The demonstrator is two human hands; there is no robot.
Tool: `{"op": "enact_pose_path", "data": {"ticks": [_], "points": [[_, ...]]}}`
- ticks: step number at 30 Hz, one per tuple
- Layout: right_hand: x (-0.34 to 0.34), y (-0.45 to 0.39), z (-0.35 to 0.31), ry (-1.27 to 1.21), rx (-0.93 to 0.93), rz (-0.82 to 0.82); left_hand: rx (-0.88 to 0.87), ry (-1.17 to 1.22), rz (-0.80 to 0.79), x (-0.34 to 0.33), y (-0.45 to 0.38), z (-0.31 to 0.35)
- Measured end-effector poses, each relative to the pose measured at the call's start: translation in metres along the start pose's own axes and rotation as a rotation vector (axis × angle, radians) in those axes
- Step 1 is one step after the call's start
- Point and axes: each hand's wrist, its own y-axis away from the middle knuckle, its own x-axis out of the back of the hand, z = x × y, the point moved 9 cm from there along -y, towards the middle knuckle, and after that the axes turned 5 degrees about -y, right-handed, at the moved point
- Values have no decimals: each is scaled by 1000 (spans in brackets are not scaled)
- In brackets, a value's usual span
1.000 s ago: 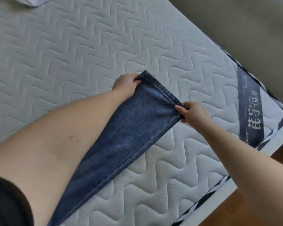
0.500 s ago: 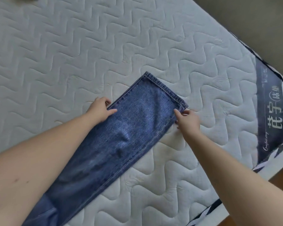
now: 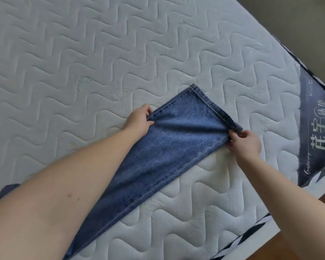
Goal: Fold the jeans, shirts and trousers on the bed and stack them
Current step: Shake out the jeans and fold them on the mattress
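Fingers [image 3: 148,117] of our left hand [image 3: 137,121] pinch one side edge of the blue denim jeans leg [image 3: 169,145]; our right hand [image 3: 245,142] pinches the opposite edge just below the stitched hem (a fold ridges between them). It lies diagonally on the white quilted bed mattress [image 3: 83,62], reaching back under our left forearm.

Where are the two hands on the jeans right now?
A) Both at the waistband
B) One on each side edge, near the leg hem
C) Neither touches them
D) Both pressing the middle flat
B: the left hand and right hand pinch opposite edges of the jeans near the hem.
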Motion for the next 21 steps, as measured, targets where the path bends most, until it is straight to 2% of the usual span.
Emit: {"op": "enact_pose_path", "data": {"ticks": [7,10,14,18,21], "points": [[-8,-11,7,-45,-104,-4,67,-85,-20,-5,-12,-1],[-9,-3,-3,15,5,71,78,-119,-73,-8,-20,5],[-20,5,-14,107,124,-35,-19,-97,-151,-10,-28,36],[-18,-1,-12,-19,62,-149,-95,15,-193,-18,-44,86],[-19,-3,-9,-71,25,-216,-77,39,-136,-23,-62,108]]}}
